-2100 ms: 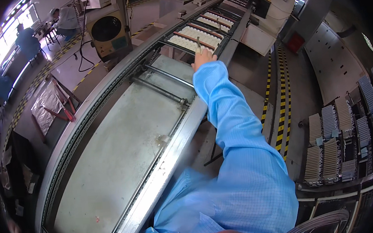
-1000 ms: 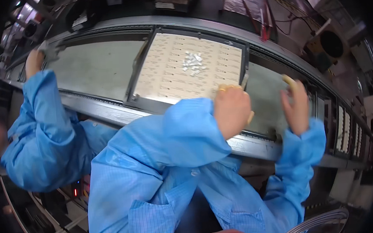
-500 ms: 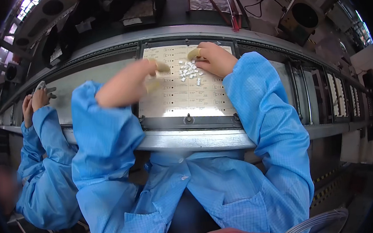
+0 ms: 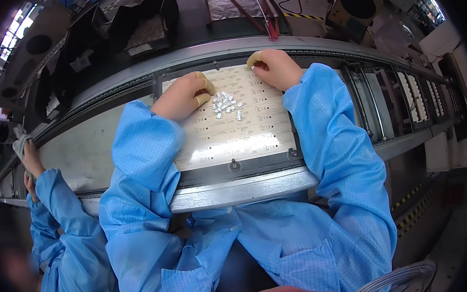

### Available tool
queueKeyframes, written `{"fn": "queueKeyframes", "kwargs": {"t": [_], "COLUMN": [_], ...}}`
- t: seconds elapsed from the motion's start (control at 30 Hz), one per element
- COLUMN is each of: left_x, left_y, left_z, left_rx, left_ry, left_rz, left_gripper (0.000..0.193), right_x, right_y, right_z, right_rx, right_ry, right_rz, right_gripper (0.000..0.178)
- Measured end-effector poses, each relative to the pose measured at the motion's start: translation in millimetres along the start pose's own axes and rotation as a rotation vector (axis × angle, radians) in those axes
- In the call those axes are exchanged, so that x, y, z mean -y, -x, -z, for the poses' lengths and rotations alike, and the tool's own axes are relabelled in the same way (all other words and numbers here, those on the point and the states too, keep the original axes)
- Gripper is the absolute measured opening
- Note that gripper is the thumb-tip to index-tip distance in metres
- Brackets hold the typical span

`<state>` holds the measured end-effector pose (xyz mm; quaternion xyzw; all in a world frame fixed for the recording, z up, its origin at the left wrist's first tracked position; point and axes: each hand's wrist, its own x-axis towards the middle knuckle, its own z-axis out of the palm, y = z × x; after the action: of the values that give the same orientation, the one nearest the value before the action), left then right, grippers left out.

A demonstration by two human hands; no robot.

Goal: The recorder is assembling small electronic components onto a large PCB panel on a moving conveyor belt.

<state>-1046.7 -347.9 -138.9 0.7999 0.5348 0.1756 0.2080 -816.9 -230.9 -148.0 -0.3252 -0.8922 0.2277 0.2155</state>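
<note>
My left hand (image 4: 181, 98) is curled, fingertips just beside the loose white pieces (image 4: 224, 103); my right hand (image 4: 281, 68) has thumb and finger bent close together. From my head feed, I cannot tell whether either pinches a piece. The pieces point in mixed directions, but a short column (image 4: 239, 116) of them runs 12 to 6. They lie on the printed panel (image 4: 244, 142), toward the left hand's 4 o'clock and the right's 8.
</note>
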Motion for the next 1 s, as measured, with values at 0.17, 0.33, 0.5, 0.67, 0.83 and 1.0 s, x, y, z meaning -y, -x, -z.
{"fn": "queueKeyframes", "kwargs": {"t": [0.17, 0.33, 0.5, 0.67, 0.83, 1.0], "left_x": [6.8, 20.3, 25.3, 20.0, 12.2, 8.6], "left_y": [3.5, 7.0, 9.3, 6.6, 7.4, 9.3], "left_z": [0.9, 20.7, 29.6, 27.7, 27.7, 26.1], "left_rx": [-0.201, -0.349, -0.408, -0.510, -0.476, -0.385], "left_ry": [-0.002, 0.708, 1.220, 1.286, 1.246, 1.102], "left_rz": [0.026, 0.484, 0.642, 0.665, 0.646, 0.561], "left_gripper": [0.015, 0.016, 0.020, 0.022, 0.024, 0.019], "right_x": [-5.0, 1.4, 0.7, -2.5, -5.6, 3.2], "right_y": [-11.5, -10.2, -9.3, -8.9, -9.7, -9.4], "right_z": [-14.0, -11.4, -17.8, -14.7, -16.8, -10.6], "right_rx": [0.003, 0.047, 0.022, 0.030, 0.032, 0.060], "right_ry": [0.227, 0.258, 0.374, 0.379, 0.416, 0.429], "right_rz": [0.094, 0.135, 0.112, 0.164, 0.156, 0.141], "right_gripper": [0.015, 0.014, 0.014, 0.014, 0.014, 0.015]}}
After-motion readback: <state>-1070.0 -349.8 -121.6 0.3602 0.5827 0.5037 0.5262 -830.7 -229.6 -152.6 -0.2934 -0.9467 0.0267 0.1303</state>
